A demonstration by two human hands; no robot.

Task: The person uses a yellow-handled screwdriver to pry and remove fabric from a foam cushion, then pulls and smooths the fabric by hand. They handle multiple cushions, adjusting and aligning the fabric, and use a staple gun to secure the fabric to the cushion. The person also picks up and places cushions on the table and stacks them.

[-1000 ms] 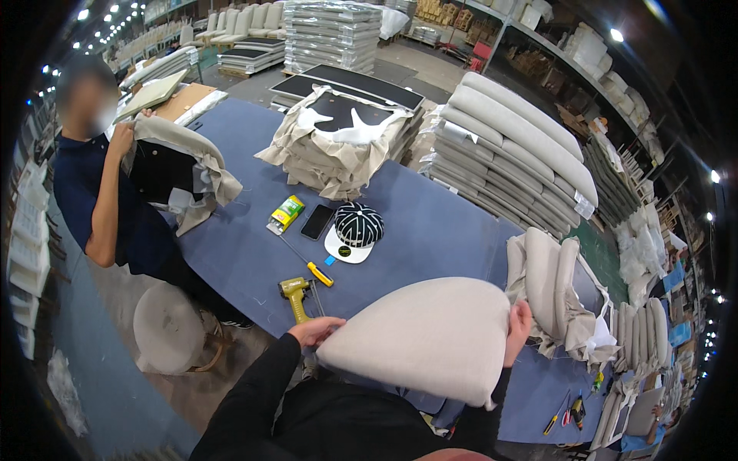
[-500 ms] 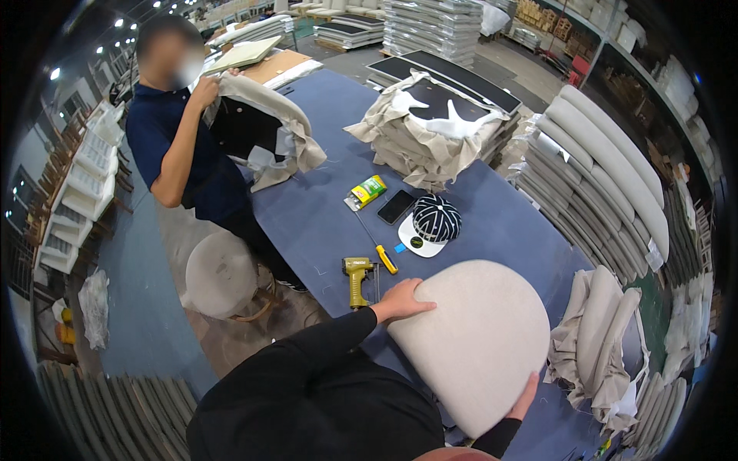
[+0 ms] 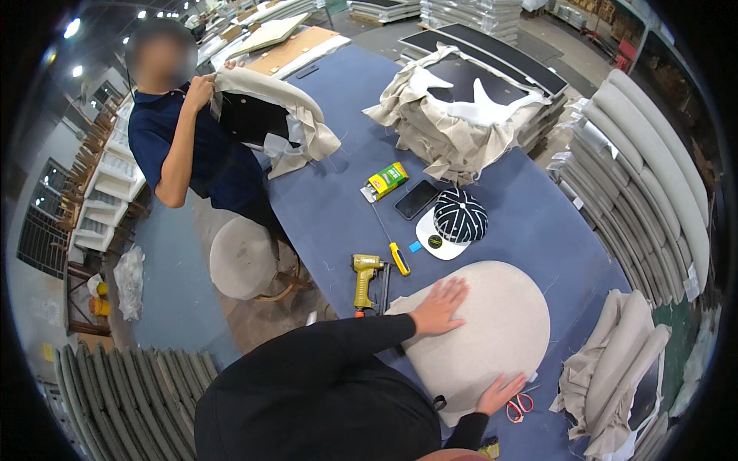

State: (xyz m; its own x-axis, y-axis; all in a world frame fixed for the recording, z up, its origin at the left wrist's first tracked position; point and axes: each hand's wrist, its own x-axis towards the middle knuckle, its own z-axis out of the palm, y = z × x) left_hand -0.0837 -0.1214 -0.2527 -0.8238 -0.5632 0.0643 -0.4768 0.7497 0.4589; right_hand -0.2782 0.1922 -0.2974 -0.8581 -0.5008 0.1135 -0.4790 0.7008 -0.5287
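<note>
A beige upholstered seat cushion [image 3: 492, 323], rounded at its far end, lies on the blue-grey table [image 3: 346, 223] in front of me. My left hand [image 3: 440, 306] rests flat on its upper left part, fingers spread. Near the cushion's lower right edge, my right hand [image 3: 500, 393] also lies on the fabric with fingers stretched out. Red-handled scissors [image 3: 520, 407] are just right of that hand. Left of the cushion sits an olive-gold staple gun [image 3: 367, 284], beside a yellow-handled screwdriver [image 3: 399, 259].
Beyond the cushion are a black-and-white cap [image 3: 455, 223], a phone [image 3: 417, 200] and a green-yellow box [image 3: 385, 181]. Covered panels [image 3: 461, 115] stack at the back; folded beige pieces [image 3: 615, 369] lie right. Across the table, a person [image 3: 184, 138] holds another cover [image 3: 269, 115].
The cushion was tilted up between both hands; it now lies flat. My left hand has slid from its edge onto its top, and the right hand lies open. The scissors have come into sight.
</note>
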